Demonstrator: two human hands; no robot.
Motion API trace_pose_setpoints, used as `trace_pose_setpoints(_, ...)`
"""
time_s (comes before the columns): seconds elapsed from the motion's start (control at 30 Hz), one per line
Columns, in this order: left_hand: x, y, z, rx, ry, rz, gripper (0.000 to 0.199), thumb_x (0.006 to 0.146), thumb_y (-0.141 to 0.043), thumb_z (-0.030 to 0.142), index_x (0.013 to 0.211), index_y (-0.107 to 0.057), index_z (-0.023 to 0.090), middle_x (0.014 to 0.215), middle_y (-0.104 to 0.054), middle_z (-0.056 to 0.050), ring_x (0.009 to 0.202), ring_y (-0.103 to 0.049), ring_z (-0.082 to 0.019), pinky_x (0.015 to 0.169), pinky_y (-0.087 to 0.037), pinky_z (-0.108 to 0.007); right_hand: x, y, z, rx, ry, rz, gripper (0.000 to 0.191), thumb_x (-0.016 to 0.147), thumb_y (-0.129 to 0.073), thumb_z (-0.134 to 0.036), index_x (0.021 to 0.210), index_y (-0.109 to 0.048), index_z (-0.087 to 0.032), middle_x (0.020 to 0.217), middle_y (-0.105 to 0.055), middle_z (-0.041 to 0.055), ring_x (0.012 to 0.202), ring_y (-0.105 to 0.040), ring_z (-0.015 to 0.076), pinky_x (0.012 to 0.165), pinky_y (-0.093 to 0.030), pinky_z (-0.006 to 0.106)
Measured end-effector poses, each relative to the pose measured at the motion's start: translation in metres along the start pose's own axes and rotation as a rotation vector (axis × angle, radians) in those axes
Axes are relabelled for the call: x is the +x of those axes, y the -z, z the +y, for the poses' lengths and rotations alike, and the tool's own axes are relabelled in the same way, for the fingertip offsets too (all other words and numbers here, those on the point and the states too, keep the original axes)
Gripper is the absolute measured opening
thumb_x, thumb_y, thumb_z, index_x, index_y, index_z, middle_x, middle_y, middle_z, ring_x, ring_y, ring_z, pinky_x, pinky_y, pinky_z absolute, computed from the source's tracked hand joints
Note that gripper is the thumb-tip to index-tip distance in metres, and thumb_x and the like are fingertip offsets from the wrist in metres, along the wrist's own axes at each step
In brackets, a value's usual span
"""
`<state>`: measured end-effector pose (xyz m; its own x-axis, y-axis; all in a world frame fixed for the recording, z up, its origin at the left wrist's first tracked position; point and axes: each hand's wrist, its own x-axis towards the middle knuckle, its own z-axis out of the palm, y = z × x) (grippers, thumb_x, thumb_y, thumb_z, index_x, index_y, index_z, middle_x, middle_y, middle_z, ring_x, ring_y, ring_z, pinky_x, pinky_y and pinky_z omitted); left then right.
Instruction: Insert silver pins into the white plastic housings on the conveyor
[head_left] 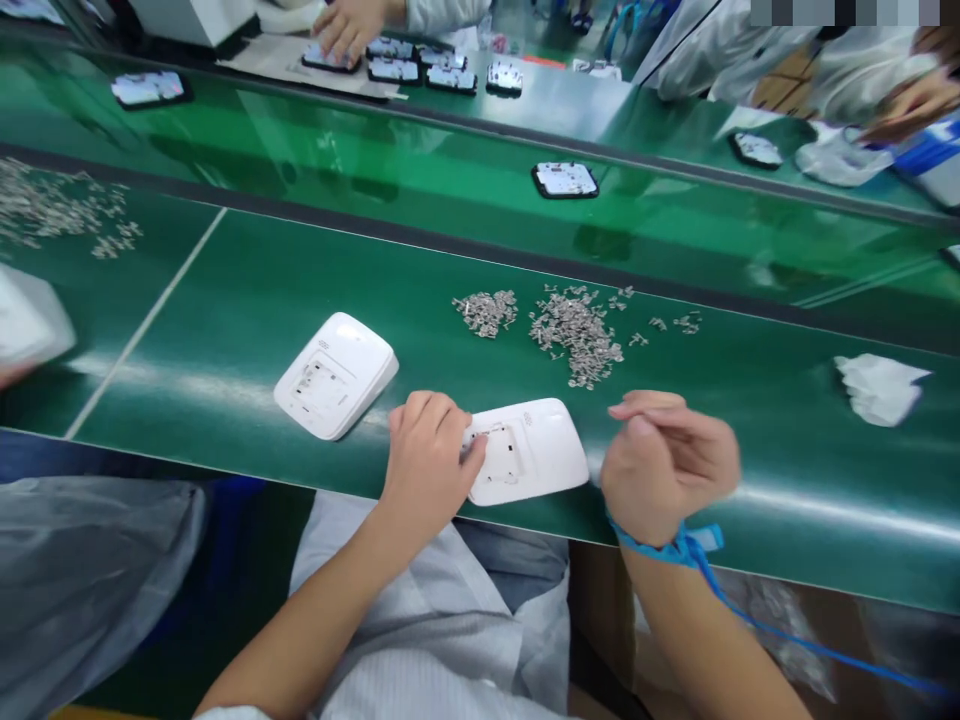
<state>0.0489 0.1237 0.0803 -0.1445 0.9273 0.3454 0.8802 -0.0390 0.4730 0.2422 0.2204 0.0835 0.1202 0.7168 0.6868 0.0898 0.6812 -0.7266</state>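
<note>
A: Where's the white housing (536, 452) sitting?

B: On the green tabletop (787, 470) near its front edge, open side up. Its long axis runs left to right, tilted slightly, rounded end toward the right hand (667, 465).

A: And the hands?

B: The left hand (429, 458) is curled, fingers pressing on the housing's left end. The right hand hovers just beside it, loosely closed; it may pinch a small part, but I cannot tell.

A: Risks?

B: I'd judge the housing could skid off the edge if pressed unevenly. A tiny part could drop among the 2 piles of metal pieces (576, 328). A second housing (335, 375) lies left.
</note>
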Motion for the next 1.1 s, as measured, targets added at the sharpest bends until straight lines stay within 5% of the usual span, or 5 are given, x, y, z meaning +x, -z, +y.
trace_pose_setpoints(0.17,-0.041,0.034,-0.016,0.35,0.195,0.12,0.034,0.088,-0.067,0.034,0.115,-0.058,0.015,0.125,-0.046,-0.019,0.122,-0.04,-0.039,0.096,-0.037,-0.054,0.001,-0.001,0.013,0.114,-0.395,0.212,0.012,0.069,-0.079,-0.014,0.077,-0.071,-0.019,0.07,-0.068,0.0029,0.064,-0.064,0.0152,0.065,-0.05,0.031)
trace_pose_setpoints(0.37,-0.055,0.049,-0.055,0.326,0.368,0.189,0.06,0.09,-0.057,0.03,0.144,-0.034,0.017,0.144,-0.044,-0.019,0.138,-0.039,-0.037,0.111,-0.027,-0.055,-0.01,-0.004,0.006,0.051,-0.661,0.124,0.024,0.066,-0.084,-0.029,0.083,-0.071,-0.019,0.077,-0.07,0.0034,0.071,-0.067,0.015,0.067,-0.05,0.026)
trace_pose_setpoints(0.9,-0.025,0.124,-0.171,0.563,0.723,0.37,0.044,0.084,-0.061,0.033,0.122,-0.054,0.012,0.123,-0.063,-0.02,0.121,-0.056,-0.041,0.099,-0.043,-0.061,0.003,-0.041,0.049,-0.203,-0.499,-0.558,0.035,0.082,-0.061,-0.053,0.098,-0.06,-0.021,0.081,-0.071,0.0059,0.072,-0.069,0.0194,0.064,-0.053,0.03)
trace_pose_setpoints(1.03,0.014,0.115,-0.122,0.484,0.182,0.524,0.028,0.088,-0.06,0.03,0.111,-0.06,0.015,0.114,-0.063,-0.018,0.114,-0.058,-0.034,0.099,-0.045,-0.055,0.007,-0.051,0.051,-0.232,-0.479,-0.598,0.034,0.086,-0.058,-0.052,0.1,-0.053,-0.022,0.072,-0.067,0.0027,0.061,-0.063,0.0168,0.056,-0.048,0.028)
trace_pose_setpoints(1.1,0.026,0.098,-0.084,0.38,-0.14,0.274,0.012,0.09,-0.061,0.029,0.101,-0.064,0.023,0.11,-0.065,-0.01,0.11,-0.061,-0.026,0.099,-0.046,-0.049,0.006,-0.048,0.051,-0.214,-0.485,-0.603,0.032,0.088,-0.056,-0.053,0.099,-0.052,-0.023,0.068,-0.065,0.0022,0.061,-0.064,0.0179,0.056,-0.049,0.029)
